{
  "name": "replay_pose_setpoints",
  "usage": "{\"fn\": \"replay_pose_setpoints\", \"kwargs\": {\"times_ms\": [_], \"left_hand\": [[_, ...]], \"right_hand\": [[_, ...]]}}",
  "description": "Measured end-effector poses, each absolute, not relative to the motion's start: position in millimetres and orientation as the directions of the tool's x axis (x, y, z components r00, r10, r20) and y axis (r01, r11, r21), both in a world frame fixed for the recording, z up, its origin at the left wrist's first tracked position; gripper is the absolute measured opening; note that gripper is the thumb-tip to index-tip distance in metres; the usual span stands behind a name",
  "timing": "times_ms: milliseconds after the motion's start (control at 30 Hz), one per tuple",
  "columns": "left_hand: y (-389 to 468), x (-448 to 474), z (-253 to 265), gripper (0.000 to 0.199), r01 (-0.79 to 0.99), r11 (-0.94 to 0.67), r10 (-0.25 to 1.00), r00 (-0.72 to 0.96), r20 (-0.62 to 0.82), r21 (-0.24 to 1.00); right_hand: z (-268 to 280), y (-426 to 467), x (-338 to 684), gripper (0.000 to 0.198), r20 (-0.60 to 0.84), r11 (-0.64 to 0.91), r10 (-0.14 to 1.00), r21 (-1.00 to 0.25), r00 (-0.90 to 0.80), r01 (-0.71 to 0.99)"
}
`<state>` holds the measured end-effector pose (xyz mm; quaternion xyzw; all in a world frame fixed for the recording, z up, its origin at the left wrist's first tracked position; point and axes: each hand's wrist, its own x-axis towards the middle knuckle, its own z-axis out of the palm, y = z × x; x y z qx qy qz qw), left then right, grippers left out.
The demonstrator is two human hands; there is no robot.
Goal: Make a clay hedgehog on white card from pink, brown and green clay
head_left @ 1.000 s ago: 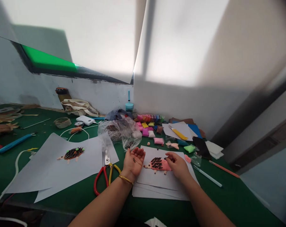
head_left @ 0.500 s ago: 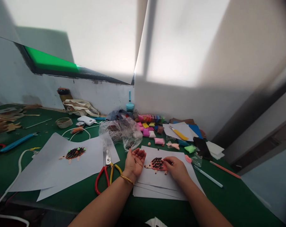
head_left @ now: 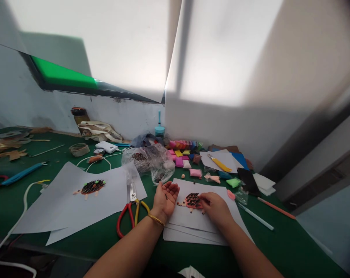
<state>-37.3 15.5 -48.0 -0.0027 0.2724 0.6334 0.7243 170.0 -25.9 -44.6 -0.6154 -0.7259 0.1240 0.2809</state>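
Note:
My left hand [head_left: 165, 200] is palm up with its fingers loosely extended. A few small dark slivers, like seed husks, lie on its palm. To its right, a pink clay hedgehog [head_left: 192, 201] lies on a stack of white paper [head_left: 189, 222], with rows of dark pointed pieces covering its back. My right hand [head_left: 217, 208] is over the hedgehog's rear end, thumb and fingers pinched together at its back. Whatever sits between those fingertips is hidden. Scissors with red and yellow handles [head_left: 129, 216] lie beside my left wrist.
A second hedgehog [head_left: 93, 187] with green dots lies on paper at left. Behind my hands are a clear plastic bag [head_left: 148, 160], several clay packets [head_left: 195, 172] and a yellow cutter [head_left: 220, 163]. Pens [head_left: 257, 217] lie at right; a white cable [head_left: 24, 206] runs along the left.
Another person's hand at the far left edge has gone out of view. My right fingers remain at the hedgehog's back, and my left palm has hardly moved.

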Motion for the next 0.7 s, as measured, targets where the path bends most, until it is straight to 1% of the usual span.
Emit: {"fn": "replay_pose_setpoints", "kwargs": {"times_ms": [233, 500, 700], "left_hand": [[14.1, -37.0, -45.9, 0.035, -0.915, 0.201, 0.915, 0.048, -0.401, 0.349], [14.5, -36.9, -46.2, 0.034, -0.914, 0.204, 0.913, 0.048, -0.405, 0.352], [14.9, -36.9, -47.5, 0.034, -0.915, 0.201, 0.918, 0.051, -0.393, 0.351]], "right_hand": [[-44.1, -23.3, 169.3, 0.024, 0.259, 0.266, 0.953, -0.473, -0.156, 0.840], [-45.1, -21.7, 168.6, 0.023, 0.277, 0.300, 0.941, -0.428, -0.193, 0.853], [-47.2, -23.0, 169.9, 0.022, 0.282, 0.316, 0.937, -0.439, -0.205, 0.841]]}}
